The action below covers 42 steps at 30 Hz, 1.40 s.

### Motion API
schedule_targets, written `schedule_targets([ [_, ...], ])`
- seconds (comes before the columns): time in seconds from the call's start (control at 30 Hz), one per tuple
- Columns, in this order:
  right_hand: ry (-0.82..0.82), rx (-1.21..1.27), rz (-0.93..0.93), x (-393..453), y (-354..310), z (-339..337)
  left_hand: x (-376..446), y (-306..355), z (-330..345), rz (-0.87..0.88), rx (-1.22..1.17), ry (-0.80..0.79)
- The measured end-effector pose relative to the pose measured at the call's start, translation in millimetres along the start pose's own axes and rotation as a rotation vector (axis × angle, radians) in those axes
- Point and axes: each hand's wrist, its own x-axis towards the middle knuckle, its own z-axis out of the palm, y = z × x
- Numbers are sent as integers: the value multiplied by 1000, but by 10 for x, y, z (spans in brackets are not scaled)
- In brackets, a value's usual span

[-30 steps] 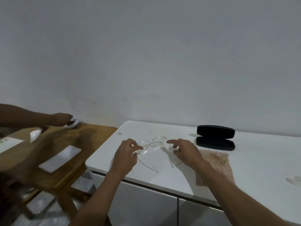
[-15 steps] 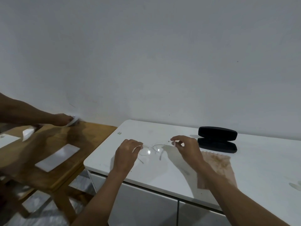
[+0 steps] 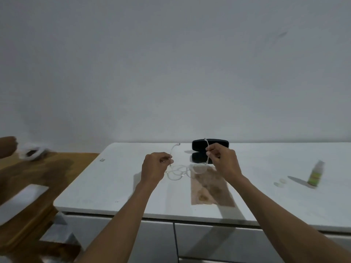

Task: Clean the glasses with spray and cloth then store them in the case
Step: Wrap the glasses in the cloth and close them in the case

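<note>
Clear-framed glasses (image 3: 177,170), temples upturned, lenses down.

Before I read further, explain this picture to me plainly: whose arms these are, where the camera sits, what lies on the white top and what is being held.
There is no machine here. The camera is worn on a person's head and looks forward and down, so the two bare arms reaching in from below are that person's own.

The left hand and right hand each pinch one temple of a pair of clear glasses, holding them just above the white countertop.

On the countertop lie a brownish cleaning cloth, an open black case behind it near the wall, and a small green spray bottle standing far right.

At the left edge, another person's hand holds something white over a wooden table; that is a separate activity.
</note>
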Motion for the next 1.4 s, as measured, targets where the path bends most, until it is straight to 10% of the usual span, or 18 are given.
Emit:
schedule_targets([
  [1.4, -409, -262, 231, 293, 698, -401, 438, -53, 840, -98, 98, -391],
])
